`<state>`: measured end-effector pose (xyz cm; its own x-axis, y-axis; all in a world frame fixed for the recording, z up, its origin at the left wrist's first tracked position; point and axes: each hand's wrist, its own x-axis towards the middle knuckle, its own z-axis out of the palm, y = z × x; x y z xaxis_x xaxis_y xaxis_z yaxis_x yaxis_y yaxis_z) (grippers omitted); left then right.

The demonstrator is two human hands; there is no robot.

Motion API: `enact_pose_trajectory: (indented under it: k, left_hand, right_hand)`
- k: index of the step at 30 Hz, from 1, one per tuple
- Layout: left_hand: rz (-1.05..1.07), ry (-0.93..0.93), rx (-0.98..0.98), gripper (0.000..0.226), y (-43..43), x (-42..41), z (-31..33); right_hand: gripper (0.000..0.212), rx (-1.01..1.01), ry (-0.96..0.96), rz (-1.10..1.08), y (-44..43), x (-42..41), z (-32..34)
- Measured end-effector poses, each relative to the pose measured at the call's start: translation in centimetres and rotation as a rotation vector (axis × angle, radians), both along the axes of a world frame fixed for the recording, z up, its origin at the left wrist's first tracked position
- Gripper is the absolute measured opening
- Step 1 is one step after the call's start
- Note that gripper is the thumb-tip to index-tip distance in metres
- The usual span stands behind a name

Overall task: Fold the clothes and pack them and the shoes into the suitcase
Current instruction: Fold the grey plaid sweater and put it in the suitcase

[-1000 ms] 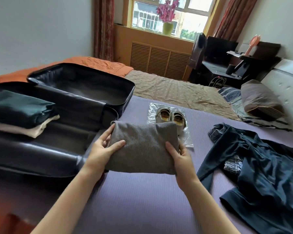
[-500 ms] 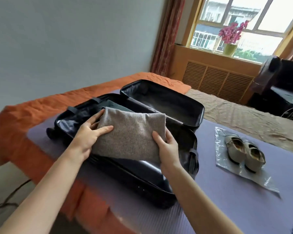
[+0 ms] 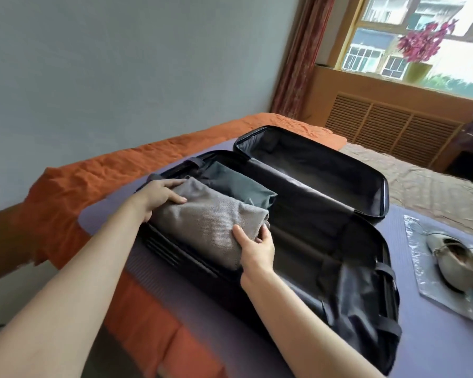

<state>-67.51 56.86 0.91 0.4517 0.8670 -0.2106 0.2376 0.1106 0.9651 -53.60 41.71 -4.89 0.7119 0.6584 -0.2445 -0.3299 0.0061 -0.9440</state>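
While in suitcase, grey garment between fingers.

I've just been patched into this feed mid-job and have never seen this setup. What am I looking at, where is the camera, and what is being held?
There is no machine here, only a person's two bare hands. The single picture comes from one wide-angle camera worn on the head, looking forward and down. The left hand and right hand hold a folded gray garment by its two ends, over the near half of an open black suitcase. Whether it has been set down is unclear. A dark folded garment lies inside, just behind it. The suitcase sits on a purple mat. To the right, pale shoes rest on a clear plastic sheet, not yet packed.
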Motion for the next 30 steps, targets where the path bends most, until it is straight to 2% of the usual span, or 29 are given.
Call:
enact_pose_trajectory:
  k: [3, 7, 11, 13, 15, 16, 18, 20, 22, 24, 27, 30]
  left_hand:
    - [-0.003, 0.114, -0.071, 0.061, 1.0, -0.2, -1.2]
    - [-0.068, 0.295, -0.151, 0.056, 1.7, 0.0, -0.8]
    - [-0.006, 0.478, 0.014, 0.059, 1.8, 0.7, -1.8]
    - [0.019, 0.545, 0.120, 0.060, 1.7, 0.9, -2.2]
    - [0.055, 0.561, 0.239, 0.058, 1.4, 0.8, -2.5]
    - [0.102, 0.558, 0.360, 0.054, 1.0, 0.8, -2.5]
    - [0.172, 0.489, 0.647, 0.049, 0.0, 1.1, -2.3]
    - [0.089, 0.449, 0.782, 0.053, -0.8, 1.8, -2.0]
    - [-0.044, 0.604, 0.789, 0.058, -1.4, 2.7, -2.3]
    - [-0.202, 0.718, 0.712, 0.065, -1.5, 3.4, -3.0]
    - [-0.396, 0.873, 0.601, 0.075, -1.6, 4.0, -3.9]
    - [-0.298, 0.762, 0.632, 0.074, -1.1, 4.4, -3.9]
  right_hand:
    - [0.088, -0.119, 0.049, 0.062, 0.7, -0.5, -2.2]
    - [0.086, -0.205, 0.154, 0.195, 0.9, -0.2, -2.5]
    - [0.120, -0.309, 0.051, 0.241, 0.9, -0.3, -2.7]
    - [0.122, -0.375, 0.024, 0.290, 0.2, -0.3, -1.7]
    - [0.110, -0.464, -0.112, 0.316, -0.9, 0.4, -0.7]
    - [0.110, -0.493, -0.229, 0.302, -1.3, 0.9, -0.6]
    - [0.117, -0.433, -0.452, 0.270, -2.0, 1.6, 0.0]
    - [0.119, -0.331, -0.605, 0.297, -2.1, 1.7, 0.7]
    - [0.117, -0.365, -0.756, 0.368, -1.8, 1.8, 0.5]
    - [0.110, -0.467, -0.887, 0.468, -1.5, 1.9, 0.2]
    - [0.102, -0.589, -0.944, 0.554, -1.5, 2.0, -0.8]
    - [0.101, -0.424, -1.023, 0.398, -0.7, 3.2, 0.1]
